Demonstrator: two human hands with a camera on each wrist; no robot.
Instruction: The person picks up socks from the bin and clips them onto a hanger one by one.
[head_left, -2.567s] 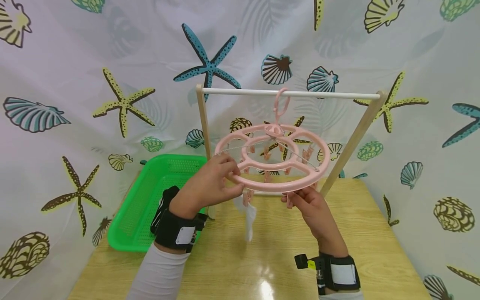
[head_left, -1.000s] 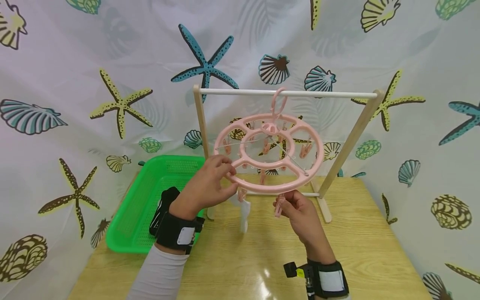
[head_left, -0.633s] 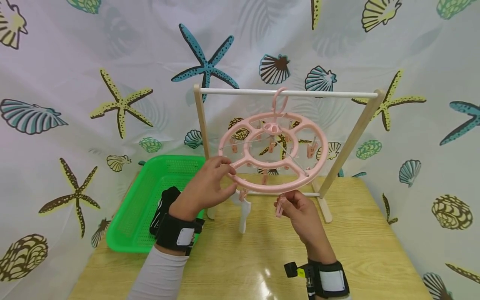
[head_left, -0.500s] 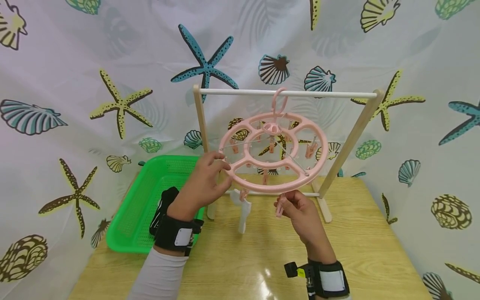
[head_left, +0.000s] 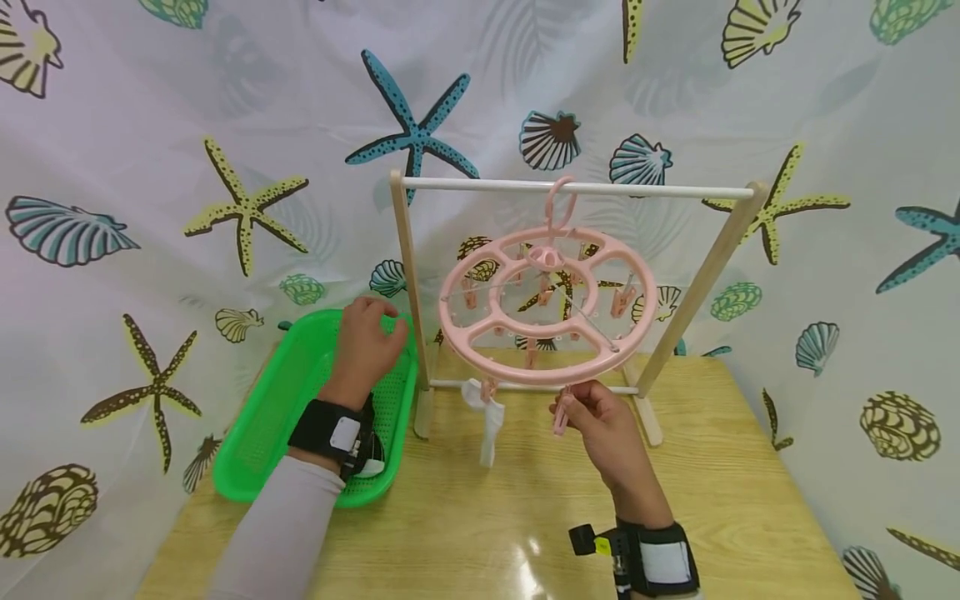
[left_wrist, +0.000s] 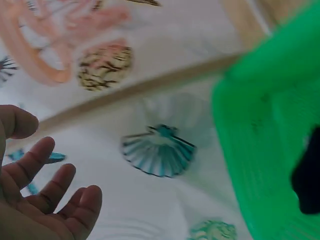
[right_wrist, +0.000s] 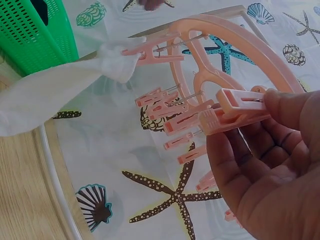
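Note:
A pink round clothes-drying hanger (head_left: 551, 375) with several dangling clothespins hangs by its hook from a rack. At its front rim my right hand (head_left: 603, 429) pinches one pink clothespin (right_wrist: 242, 102) between thumb and fingers. A white cloth item, sock-like (head_left: 491, 429), hangs from another clothespin (head_left: 487, 389) to the left. My left hand (head_left: 365, 346) is over the green basket (head_left: 232, 467), holding nothing; in the left wrist view its fingers (left_wrist: 50, 190) are loosely bent and apart. Black fabric (left_wrist: 307, 175) lies in the basket, mostly behind my left wrist in the head view.
The rack has a white top bar (head_left: 480, 183) and wooden legs (head_left: 708, 283), standing on a wooden table (head_left: 465, 533). A curtain (head_left: 300, 108) printed with shells and starfish hangs close behind and along the sides.
My left hand has let go of the hanger's left rim and moved left over the basket. The right hand came down slightly with its clothespin, then stayed put. The hanger swung a little and settled.

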